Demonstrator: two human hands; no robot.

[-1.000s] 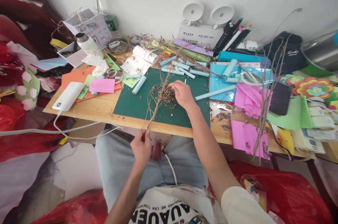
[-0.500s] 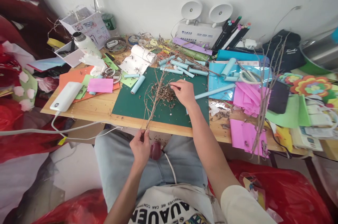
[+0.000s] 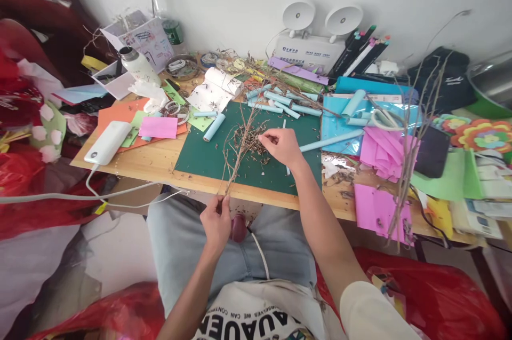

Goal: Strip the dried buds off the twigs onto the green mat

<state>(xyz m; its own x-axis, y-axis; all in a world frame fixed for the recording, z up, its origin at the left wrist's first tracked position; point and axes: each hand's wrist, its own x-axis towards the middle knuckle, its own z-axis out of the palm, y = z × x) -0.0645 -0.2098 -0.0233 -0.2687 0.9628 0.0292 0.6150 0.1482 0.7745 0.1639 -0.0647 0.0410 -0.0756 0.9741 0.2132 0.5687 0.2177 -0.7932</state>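
My left hand point(image 3: 216, 221) is closed round the lower end of a dry, bare branch point(image 3: 237, 161), just off the table's front edge. Its thin twigs fan out away from me over the green cutting mat point(image 3: 200, 153). A heap of dry brown leaf bits point(image 3: 260, 143) lies on the mat behind and beside the branch. At that heap's right side is my right hand point(image 3: 282, 145), with thumb and forefinger pinched together. What the pinch holds, if anything, is too small to make out.
Pale blue paper rolls point(image 3: 280, 98) lie along the mat's back edge. Scissors point(image 3: 386, 116) rest on a blue packet at the right. More bare branches point(image 3: 408, 164) lean over pink paper point(image 3: 384, 212). A white power bank point(image 3: 107, 142) with a cable sits at the left.
The view has shifted slightly, so everything sits a little further right. My right hand stays pinched at the leaf heap, and my left hand keeps its hold on the branch.
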